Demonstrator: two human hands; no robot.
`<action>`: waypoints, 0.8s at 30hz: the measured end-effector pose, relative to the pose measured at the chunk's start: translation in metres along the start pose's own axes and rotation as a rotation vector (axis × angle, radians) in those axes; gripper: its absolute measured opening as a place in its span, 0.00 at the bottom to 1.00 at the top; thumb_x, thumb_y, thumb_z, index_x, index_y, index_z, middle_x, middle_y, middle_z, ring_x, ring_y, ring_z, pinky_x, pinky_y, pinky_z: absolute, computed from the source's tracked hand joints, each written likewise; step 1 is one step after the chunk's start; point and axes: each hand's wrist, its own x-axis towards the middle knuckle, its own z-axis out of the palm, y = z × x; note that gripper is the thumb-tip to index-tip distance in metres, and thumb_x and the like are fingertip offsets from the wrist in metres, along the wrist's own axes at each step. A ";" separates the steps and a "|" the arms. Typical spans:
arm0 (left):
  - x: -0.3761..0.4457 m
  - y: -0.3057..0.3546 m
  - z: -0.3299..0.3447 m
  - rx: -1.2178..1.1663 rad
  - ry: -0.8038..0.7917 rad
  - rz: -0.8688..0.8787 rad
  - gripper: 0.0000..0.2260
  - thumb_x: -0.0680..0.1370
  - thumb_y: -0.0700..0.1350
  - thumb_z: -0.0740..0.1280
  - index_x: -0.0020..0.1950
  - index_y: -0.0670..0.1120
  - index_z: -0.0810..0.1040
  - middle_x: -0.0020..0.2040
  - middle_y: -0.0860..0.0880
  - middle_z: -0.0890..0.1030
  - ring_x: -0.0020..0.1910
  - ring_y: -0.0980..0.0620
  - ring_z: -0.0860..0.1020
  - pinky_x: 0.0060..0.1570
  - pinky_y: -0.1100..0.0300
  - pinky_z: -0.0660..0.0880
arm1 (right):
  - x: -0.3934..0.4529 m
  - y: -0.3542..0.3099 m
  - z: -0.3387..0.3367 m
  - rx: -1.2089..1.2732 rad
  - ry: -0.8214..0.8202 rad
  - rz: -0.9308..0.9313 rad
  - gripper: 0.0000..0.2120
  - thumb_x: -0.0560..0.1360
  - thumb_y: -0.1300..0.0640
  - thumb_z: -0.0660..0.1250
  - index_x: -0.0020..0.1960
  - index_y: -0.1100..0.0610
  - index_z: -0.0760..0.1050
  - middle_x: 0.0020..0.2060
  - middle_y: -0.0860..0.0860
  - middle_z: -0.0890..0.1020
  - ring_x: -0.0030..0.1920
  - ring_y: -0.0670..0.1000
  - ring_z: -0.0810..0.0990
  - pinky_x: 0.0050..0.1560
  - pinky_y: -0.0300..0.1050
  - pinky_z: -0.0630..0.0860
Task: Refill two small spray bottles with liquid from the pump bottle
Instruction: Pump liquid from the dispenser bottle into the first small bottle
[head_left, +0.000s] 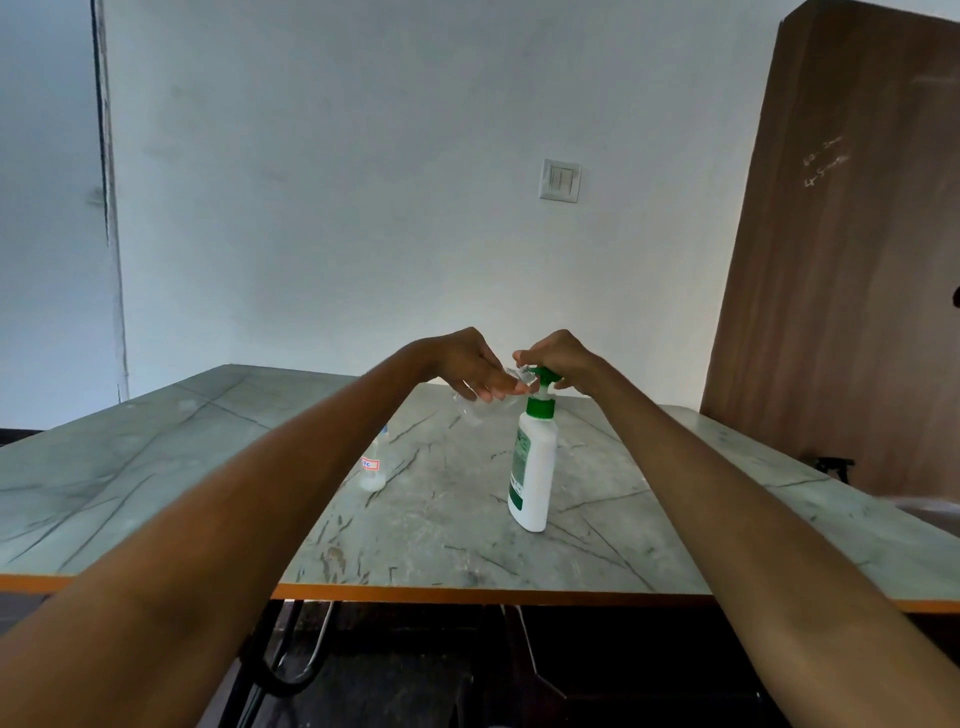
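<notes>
Head view showed both my arms stretched out over the marble table (597, 545). My left hand (470, 366) gripped a small clear bottle (485, 402), tilted, its mouth up at the green pump (545, 376) nozzle. My right hand (558, 356) was curled over the pump head of the white pump bottle (535, 467), which stood upright near the middle of the table. A second small bottle (373, 467) with a red-edged label stood apart to the left, partly hidden behind my left forearm.
</notes>
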 end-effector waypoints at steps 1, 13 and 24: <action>0.000 -0.001 -0.001 -0.007 -0.009 -0.003 0.17 0.72 0.48 0.72 0.55 0.38 0.81 0.37 0.51 0.82 0.38 0.56 0.80 0.48 0.61 0.77 | 0.001 -0.002 0.001 -0.041 -0.004 0.008 0.20 0.74 0.52 0.69 0.56 0.67 0.75 0.46 0.58 0.77 0.46 0.54 0.75 0.47 0.48 0.73; 0.015 0.007 -0.001 0.047 -0.103 -0.062 0.19 0.71 0.48 0.72 0.56 0.37 0.80 0.43 0.46 0.83 0.43 0.52 0.81 0.48 0.62 0.78 | 0.004 -0.011 0.007 -0.199 -0.077 0.053 0.14 0.74 0.52 0.68 0.48 0.64 0.71 0.45 0.59 0.76 0.46 0.55 0.75 0.47 0.48 0.74; 0.018 0.006 0.005 0.181 -0.068 -0.036 0.19 0.70 0.47 0.74 0.54 0.37 0.81 0.39 0.48 0.82 0.37 0.55 0.80 0.40 0.66 0.79 | 0.000 -0.010 0.014 -0.366 -0.055 0.037 0.16 0.74 0.55 0.68 0.34 0.61 0.68 0.33 0.56 0.73 0.37 0.53 0.73 0.35 0.40 0.70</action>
